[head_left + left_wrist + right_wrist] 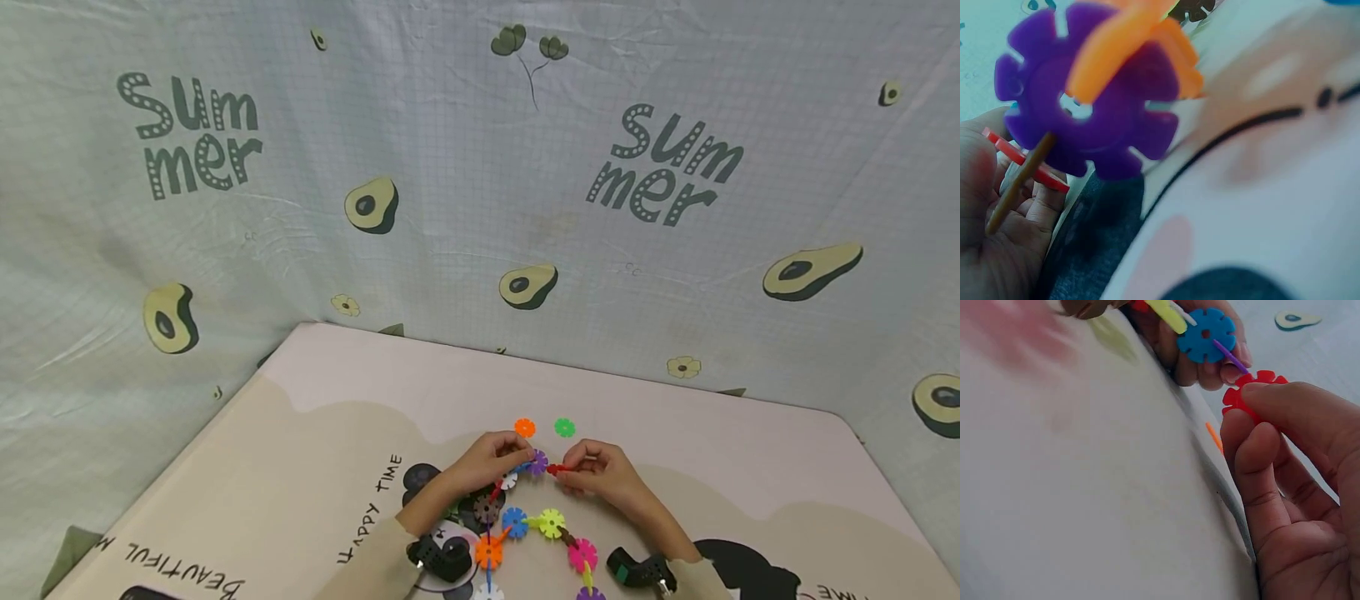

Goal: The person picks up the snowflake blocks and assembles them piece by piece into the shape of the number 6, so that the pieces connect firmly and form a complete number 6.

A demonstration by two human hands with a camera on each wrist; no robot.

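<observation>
Flower-shaped plastic discs with notched rims are slotted together into a chain. My left hand [491, 460] grips its far end, fingertips at the purple disc [538, 462] beside a blue disc [1207, 331]. Between thumb and fingers, my right hand [602, 473] pinches a red disc [1265, 377]. In the right wrist view its rim meets the edge-on purple disc [1230, 355]; whether they are slotted together I cannot tell. The chain runs back through a white disc [509, 480] and a brown disc [486, 509]. Close up in the left wrist view is another purple disc [1035, 81].
Past the hands, a loose orange disc [525, 427] and a green disc [565, 427] lie on the printed tablecloth [337, 375]. Nearer, a loop carries an orange disc [489, 552], a yellow disc [552, 523] and a pink disc [582, 554]. A patterned curtain [450, 125] hangs behind the table.
</observation>
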